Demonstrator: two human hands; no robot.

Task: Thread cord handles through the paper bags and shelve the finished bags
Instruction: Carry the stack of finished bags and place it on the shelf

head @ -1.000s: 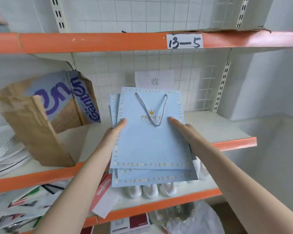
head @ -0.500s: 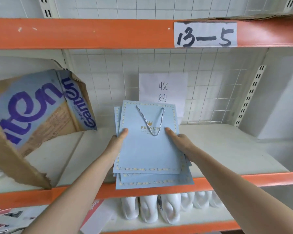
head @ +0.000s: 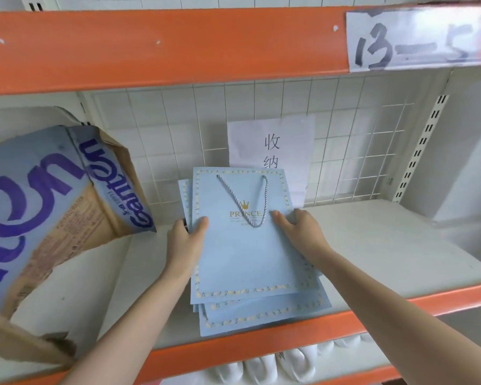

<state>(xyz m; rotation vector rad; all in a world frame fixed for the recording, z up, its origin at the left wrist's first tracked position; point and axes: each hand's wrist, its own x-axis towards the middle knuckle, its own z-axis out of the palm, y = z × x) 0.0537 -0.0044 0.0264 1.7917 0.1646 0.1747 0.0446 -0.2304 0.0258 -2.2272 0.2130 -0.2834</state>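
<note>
On shelf (head: 372,245): flat blue bags (head: 247,254), both hands.

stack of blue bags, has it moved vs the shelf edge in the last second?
Yes. The stack of blue bags has gone deeper onto the shelf, toward the paper sign at the back: its near edge overhung the orange front rail before, now lies behind it.

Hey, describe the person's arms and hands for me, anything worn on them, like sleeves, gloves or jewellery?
Both forearms are bare as far as the picture shows, with no sleeves in view. The left hand and right hand wear no gloves, and no watch, bracelet or ring shows on either.
</note>
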